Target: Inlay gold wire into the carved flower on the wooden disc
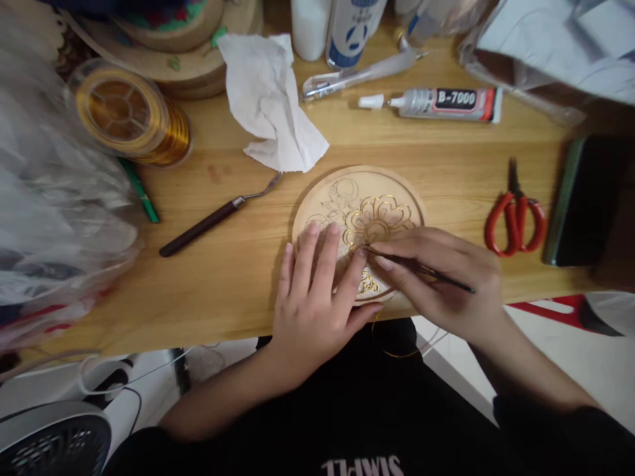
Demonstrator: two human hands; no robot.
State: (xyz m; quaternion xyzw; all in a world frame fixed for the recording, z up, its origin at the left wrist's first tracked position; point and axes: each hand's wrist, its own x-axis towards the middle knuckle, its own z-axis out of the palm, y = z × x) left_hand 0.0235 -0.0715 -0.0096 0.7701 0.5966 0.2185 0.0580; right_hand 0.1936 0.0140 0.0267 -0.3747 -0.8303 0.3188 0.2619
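A round wooden plaque lies near the table's front edge. It bears pencil lines and a flower outlined in gold wire. My left hand rests flat on the plaque's lower left, fingers spread. Its index fingertip is close to the tool tip. In my right hand is a pair of slim dark tweezers, pinched between thumb and fingers, its tip low on the flower. Below the left hand's thumb, coiled gold wire shows on the plaque. A loose strand of gold wire hangs past the table edge.
A dark-handled palette knife and a crumpled tissue lie left of the plaque. Behind are a gold wire spool, a pen and a B-7000 glue tube. Red-handled scissors and a phone lie right.
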